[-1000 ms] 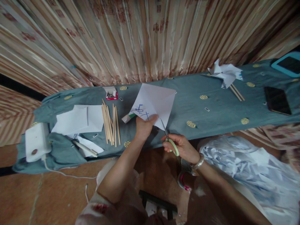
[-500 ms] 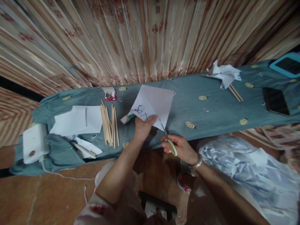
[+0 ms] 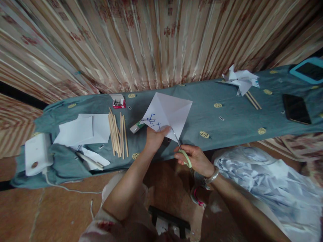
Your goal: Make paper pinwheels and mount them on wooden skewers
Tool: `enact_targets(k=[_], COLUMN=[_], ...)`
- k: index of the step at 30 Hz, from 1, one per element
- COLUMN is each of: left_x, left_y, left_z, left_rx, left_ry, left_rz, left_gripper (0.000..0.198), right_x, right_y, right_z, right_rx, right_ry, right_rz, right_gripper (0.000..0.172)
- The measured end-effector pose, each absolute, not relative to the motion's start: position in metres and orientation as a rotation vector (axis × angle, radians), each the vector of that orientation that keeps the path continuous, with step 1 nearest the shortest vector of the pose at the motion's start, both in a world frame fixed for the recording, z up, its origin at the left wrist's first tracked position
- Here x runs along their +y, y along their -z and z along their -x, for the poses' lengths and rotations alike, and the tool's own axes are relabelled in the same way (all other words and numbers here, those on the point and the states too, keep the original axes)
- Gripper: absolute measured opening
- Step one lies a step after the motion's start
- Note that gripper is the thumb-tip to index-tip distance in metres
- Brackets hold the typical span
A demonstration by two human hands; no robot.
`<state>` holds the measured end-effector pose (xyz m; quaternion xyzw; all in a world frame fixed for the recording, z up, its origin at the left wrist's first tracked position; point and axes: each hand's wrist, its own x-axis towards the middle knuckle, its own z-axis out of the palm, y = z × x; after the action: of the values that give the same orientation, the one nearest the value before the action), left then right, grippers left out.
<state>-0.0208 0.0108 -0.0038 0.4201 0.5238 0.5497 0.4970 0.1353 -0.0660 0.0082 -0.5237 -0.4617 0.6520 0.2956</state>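
My left hand [image 3: 154,138] pinches the near corner of a creased square of white paper [image 3: 169,113] with blue scribbles, holding it up above the teal cloth-covered bench [image 3: 227,121]. In my right hand [image 3: 195,158] I grip green-handled scissors [image 3: 181,150]; their blades reach into the paper's lower edge beside my left thumb. A silver bracelet sits on my right wrist.
On the bench lie a bundle of wooden sticks [image 3: 118,134], loose white sheets [image 3: 82,129], a small red box of pins [image 3: 118,102], a glue stick [image 3: 137,126], a white device [image 3: 36,153], a paper pinwheel [image 3: 241,80], a phone [image 3: 295,108] and a tablet [image 3: 309,69]. A plastic bag of paper scraps [image 3: 272,183] lies right.
The scissor blades have gone slightly deeper into the paper's lower edge, and the sheet has tilted and shifted a little to the right. Both hands stay in much the same place.
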Motion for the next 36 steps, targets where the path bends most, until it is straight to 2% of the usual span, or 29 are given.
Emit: enact_targets(k=[5,36], left_x=[0.0089,0.0056], left_y=[0.0038,0.0014], left_z=[0.0201,0.0192], left_rx=[1.237,1.233], left_ry=[-1.282,-1.251], left_rz=[-1.017,-1.065], left_gripper=[0.035,0.032], right_x=[-0.0649,-0.0635], right_y=[-0.0064,-0.0064], right_z=[-0.1382,-0.1367], right_rx=[-1.292,-1.226], right_ry=[-1.702,-1.673], right_rz=[1.393,1.425], right_gripper=[0.040,0.043])
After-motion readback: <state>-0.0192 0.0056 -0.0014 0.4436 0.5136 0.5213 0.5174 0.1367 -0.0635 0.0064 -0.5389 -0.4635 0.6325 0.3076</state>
